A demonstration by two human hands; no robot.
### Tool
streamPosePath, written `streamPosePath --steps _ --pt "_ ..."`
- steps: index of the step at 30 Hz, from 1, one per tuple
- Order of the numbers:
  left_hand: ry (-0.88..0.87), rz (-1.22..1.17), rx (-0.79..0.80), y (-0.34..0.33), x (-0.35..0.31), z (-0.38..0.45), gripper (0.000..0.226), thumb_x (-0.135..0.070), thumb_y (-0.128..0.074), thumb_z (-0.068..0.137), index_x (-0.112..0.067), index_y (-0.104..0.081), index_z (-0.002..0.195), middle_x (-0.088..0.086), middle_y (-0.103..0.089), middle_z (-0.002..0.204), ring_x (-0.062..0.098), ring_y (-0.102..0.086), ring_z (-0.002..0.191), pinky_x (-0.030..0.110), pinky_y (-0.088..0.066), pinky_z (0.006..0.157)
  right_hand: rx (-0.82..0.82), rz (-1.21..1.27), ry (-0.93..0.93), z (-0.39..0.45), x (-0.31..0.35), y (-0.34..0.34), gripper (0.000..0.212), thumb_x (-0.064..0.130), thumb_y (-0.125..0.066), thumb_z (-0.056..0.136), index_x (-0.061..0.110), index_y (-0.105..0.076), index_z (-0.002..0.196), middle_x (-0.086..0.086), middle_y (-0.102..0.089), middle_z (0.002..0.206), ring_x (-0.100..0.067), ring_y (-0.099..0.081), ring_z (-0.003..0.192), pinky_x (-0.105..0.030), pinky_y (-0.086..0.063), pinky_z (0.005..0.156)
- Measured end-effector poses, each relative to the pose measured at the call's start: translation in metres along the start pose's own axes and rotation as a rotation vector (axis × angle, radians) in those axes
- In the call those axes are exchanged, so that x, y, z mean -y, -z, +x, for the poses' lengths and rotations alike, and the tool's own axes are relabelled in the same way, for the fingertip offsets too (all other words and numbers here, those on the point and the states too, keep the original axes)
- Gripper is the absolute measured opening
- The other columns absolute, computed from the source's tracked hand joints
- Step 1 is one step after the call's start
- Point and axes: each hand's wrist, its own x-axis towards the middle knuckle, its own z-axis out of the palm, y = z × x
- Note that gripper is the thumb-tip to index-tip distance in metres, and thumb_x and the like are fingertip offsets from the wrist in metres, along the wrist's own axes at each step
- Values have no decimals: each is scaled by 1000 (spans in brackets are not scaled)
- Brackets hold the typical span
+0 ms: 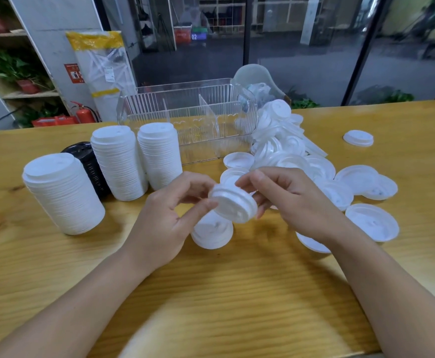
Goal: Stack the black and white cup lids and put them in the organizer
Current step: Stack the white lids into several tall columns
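Observation:
Both hands hold a small stack of white lids tilted above the wooden table. My left hand pinches its left rim; my right hand grips its right side. Below it a short white lid stack rests on the table. Three tall white lid stacks stand at the left, with a black lid stack behind them. The clear organizer with dividers stands at the back. Several loose white lids lie in a pile at the right.
One white lid lies apart at the far right. A clear plastic bag sits behind the pile. Bare wood stretches along the table's near side. Beyond the table are shelves, a fire extinguisher and glass walls.

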Motion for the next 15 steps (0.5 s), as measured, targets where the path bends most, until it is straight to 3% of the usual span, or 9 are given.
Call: streamPosePath --steps 3,7,11,15 --pt "45 4 -63 0 3 1 19 -16 -76 104 -19 -75 123 -8 -81 113 21 -77 113 41 -62 96 25 35 35 -2 3 -1 26 32 -71 100 15 -79 118 -8 -80 104 -27 -79 92 -50 -66 82" --pt "90 -5 -82 -1 3 1 41 -28 -80 99 -29 -71 139 -6 -75 122 24 -77 102 41 -62 87 27 69 16 0 -3 -4 26 12 -79 98 17 -76 124 -11 -80 100 -37 -79 86 -55 -66 84" --pt "32 95 32 -2 0 2 68 -35 -90 88 -36 -64 151 -10 -59 145 25 -67 117 34 -56 83 10 105 -12 2 -6 -3 26 11 -77 100 14 -73 126 -15 -80 99 -42 -79 84 -58 -65 84" --pt "27 185 83 -3 2 0 73 -34 -98 81 -38 -67 146 -14 -61 144 21 -61 127 36 -53 86 47 107 -38 2 -5 -6 23 13 -75 101 15 -73 124 -14 -81 97 -38 -79 85 -52 -67 81"
